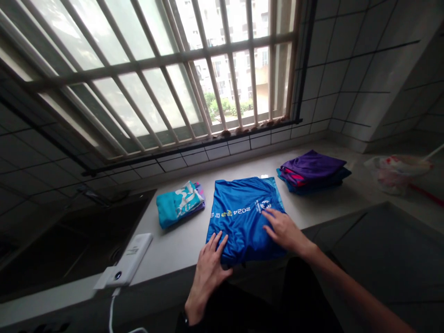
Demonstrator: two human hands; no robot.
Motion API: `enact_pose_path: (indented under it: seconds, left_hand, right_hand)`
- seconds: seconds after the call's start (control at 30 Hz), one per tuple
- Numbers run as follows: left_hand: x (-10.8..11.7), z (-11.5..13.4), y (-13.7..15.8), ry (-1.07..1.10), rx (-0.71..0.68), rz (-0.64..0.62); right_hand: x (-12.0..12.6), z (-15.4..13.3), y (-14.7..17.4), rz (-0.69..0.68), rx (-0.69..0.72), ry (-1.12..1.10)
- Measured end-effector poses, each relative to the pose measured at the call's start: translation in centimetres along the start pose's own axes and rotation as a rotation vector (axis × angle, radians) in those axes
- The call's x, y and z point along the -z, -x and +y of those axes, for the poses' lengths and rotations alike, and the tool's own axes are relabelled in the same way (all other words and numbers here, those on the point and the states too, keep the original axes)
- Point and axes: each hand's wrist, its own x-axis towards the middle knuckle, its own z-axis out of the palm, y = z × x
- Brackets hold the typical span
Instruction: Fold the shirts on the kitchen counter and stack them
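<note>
A blue shirt [243, 231] with white and yellow print lies folded into a rough rectangle on the pale counter [173, 245], its near edge hanging slightly over the front. My left hand [210, 268] rests on its near left corner, fingers stretched out on the cloth and thumb at the counter's edge. On the right side, my right hand [282, 231] touches the fabric beside a white round logo, fingers extended. Left of the shirt is a folded teal garment [178, 203] on top of a purple one. To its right is a stack with a purple garment [312, 164] uppermost.
A white power bank [132, 259] with a cable lies near the counter's front left, beside a dark sink [86, 231]. At the far right sits a clear plastic bag [395, 173]. A barred window [159, 64] rises behind the counter.
</note>
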Motion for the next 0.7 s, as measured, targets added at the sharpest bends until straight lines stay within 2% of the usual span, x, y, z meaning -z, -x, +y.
enact_pose_path:
  seconds: [0.07, 0.13, 0.23, 0.3, 0.4, 0.47, 0.53, 0.6, 0.7]
  left_hand:
    - [-1.0, -0.7, 0.4, -0.016, -0.036, -0.005]
    - [-1.3, -1.2, 0.5, -0.031, -0.047, -0.01]
    - [-0.4, -1.9, 0.6, 0.01, -0.071, -0.038]
    - [0.6, -2.5, 1.0, 0.087, -0.088, -0.053]
    - [2.1, -3.4, 2.1, 0.235, -0.087, -0.01]
    - [3.3, -3.7, 2.7, 0.318, -0.07, 0.1]
    - [4.8, -3.7, 2.3, 0.361, -0.008, 0.248]
    - [6.8, -3.2, 0.5, 0.36, 0.097, 0.353]
    - [9.7, -2.3, -4.3, 0.305, 0.229, 0.417]
  right_hand:
    - [-2.0, -2.2, 3.2, 0.012, 0.118, -0.028]
    - [-4.2, -3.6, 5.1, 0.079, 0.129, 0.01]
    - [-6.2, -3.7, 5.5, 0.193, 0.082, 0.042]
    - [-6.1, -2.9, 5.2, 0.215, 0.116, -0.027]
    - [-3.9, -1.2, 5.2, 0.198, 0.205, -0.248]
    - [-1.5, -0.3, 5.3, 0.205, 0.188, -0.389]
    - [1.2, 0.5, 4.6, 0.218, 0.113, -0.48]
    - [3.9, 1.3, 2.7, 0.221, 0.029, -0.519]
    - [6.9, 2.3, -1.9, 0.276, -0.111, -0.476]
